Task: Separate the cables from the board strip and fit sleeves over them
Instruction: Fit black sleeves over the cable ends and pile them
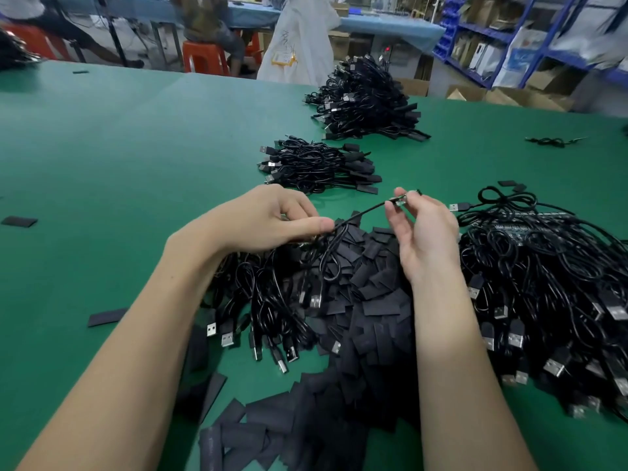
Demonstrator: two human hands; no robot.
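Observation:
My left hand (272, 220) pinches a thin black cable (360, 214) between thumb and fingers above the pile. My right hand (424, 232) pinches the small circuit-board end (401, 199) of that same cable, held up off the table. The cable stretches taut between both hands, its slack looping down into the heap. A heap of flat black sleeves (367, 317) lies under and in front of my hands. Loose black USB cables (265, 314) lie at its left. A tangle of cables on a board strip (543, 266) lies at the right.
Two stacks of sleeved cables sit farther back on the green table (102, 164): a small one (319, 164) and a bigger one (367, 100). Stray sleeves (18, 221) lie at left. A lone cable (550, 141) lies far right. People on red stools and blue shelving stand beyond.

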